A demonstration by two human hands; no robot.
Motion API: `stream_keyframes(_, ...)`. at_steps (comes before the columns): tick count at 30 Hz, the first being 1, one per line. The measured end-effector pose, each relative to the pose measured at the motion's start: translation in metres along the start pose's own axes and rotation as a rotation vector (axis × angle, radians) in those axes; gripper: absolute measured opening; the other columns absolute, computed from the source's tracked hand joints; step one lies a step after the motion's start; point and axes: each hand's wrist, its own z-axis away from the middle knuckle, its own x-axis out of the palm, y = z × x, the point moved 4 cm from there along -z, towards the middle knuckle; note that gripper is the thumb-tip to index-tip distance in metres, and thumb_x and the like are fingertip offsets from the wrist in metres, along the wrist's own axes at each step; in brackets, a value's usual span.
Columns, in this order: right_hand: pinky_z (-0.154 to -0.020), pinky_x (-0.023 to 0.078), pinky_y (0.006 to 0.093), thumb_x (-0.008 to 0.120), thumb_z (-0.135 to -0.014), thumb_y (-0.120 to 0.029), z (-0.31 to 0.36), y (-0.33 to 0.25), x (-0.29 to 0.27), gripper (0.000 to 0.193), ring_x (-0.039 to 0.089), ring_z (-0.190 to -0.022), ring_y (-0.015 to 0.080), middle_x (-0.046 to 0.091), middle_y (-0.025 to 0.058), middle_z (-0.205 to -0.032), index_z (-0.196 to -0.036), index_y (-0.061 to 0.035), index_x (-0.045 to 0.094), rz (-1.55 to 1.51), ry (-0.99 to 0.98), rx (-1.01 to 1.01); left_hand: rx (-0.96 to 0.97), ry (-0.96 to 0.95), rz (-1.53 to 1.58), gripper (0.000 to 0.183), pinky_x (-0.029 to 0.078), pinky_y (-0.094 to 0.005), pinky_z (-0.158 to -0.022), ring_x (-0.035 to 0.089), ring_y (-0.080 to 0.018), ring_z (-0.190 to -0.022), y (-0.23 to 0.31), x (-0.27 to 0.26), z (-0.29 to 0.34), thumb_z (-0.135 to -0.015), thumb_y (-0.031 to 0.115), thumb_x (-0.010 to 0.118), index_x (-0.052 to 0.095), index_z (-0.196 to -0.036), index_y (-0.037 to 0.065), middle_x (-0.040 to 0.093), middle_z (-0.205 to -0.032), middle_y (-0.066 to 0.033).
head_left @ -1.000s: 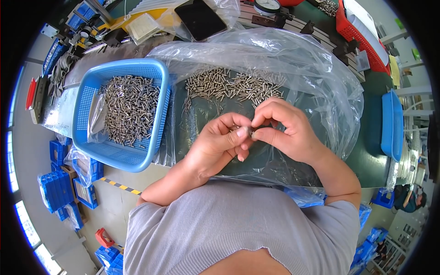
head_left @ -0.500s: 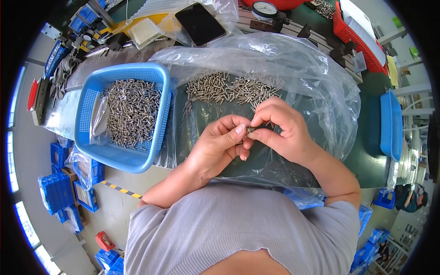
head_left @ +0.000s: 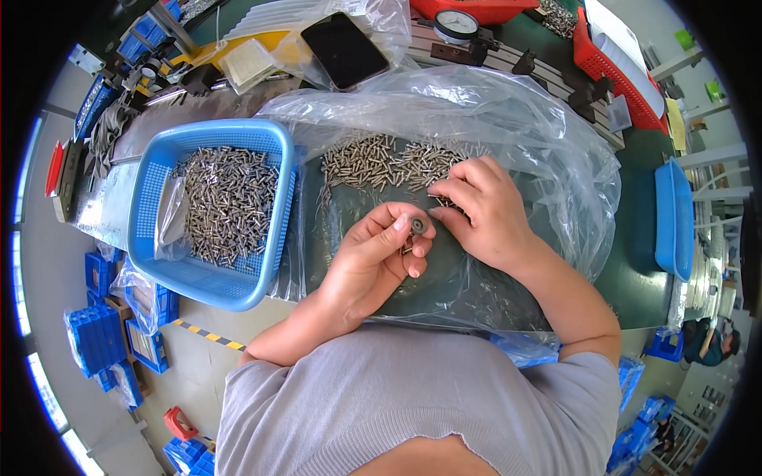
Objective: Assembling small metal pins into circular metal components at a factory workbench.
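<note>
In my left hand (head_left: 373,258) a small round dark metal piece with a hole in its face (head_left: 417,225) is pinched between thumb and forefinger. A bit of shiny metal shows by the lower curled fingers, too small to make out. My right hand (head_left: 488,210) is curled at the near right edge of a pile of small metal pins (head_left: 361,163). Its thumb and forefinger tips are apart, and several pins (head_left: 451,203) show inside the curl. The pile lies on clear plastic sheeting (head_left: 548,131) over the dark green tabletop.
A blue basket (head_left: 143,198) on the left holds many similar pins and a clear bag. Farther back are a black phone (head_left: 345,49), a dial gauge (head_left: 456,25) on a metal rail, and a red basket (head_left: 603,67). A blue tray (head_left: 673,222) stands at the right edge.
My hands have moved apart. The right one has drawn away from the left fingertips toward the pins, its thumb and forefinger parting. The left hand's round piece now shows its holed face.
</note>
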Motion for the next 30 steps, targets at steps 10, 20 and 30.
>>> stream_keyframes(10,-0.066,0.046,0.0358,0.071,-0.069,-0.005,0.003,0.0,0.0,0.018,0.055,-0.076,0.0254,0.056,0.0048,-0.08,-0.085,-0.0076,0.063,-0.057,-0.011,-0.022,0.002,-0.019,-0.015,0.019,0.042,-0.0243,-0.062,0.051,-0.0131,-0.078,0.0,0.0,0.0,-0.095,0.02,0.055,0.054,-0.106,0.004,0.057,-0.098,-0.0101)
stream_keyframes(20,-0.071,0.047,0.0226,0.061,-0.088,-0.002,0.008,-0.01,-0.004,0.003,0.058,-0.077,0.0092,0.056,0.0021,-0.09,-0.092,-0.0018,0.062,-1.036,-0.16,0.308,-0.052,-0.028,-0.05,0.019,0.047,-0.0253,-0.063,0.056,-0.0109,-0.076,0.0,0.001,0.002,-0.097,0.021,0.053,0.054,-0.105,0.004,0.061,-0.095,-0.0068)
stream_keyframes(30,-0.069,0.046,0.0234,0.066,-0.083,-0.003,0.009,-0.01,-0.002,0.007,0.057,-0.082,0.0097,0.056,0.0018,-0.092,-0.089,-0.0028,0.063,-0.926,-0.209,0.331,-0.077,-0.024,-0.036,0.018,0.047,-0.025,-0.062,0.055,-0.0105,-0.074,-0.001,0.002,0.002,-0.096,0.02,0.055,0.056,-0.104,0.004,0.061,-0.09,-0.0055)
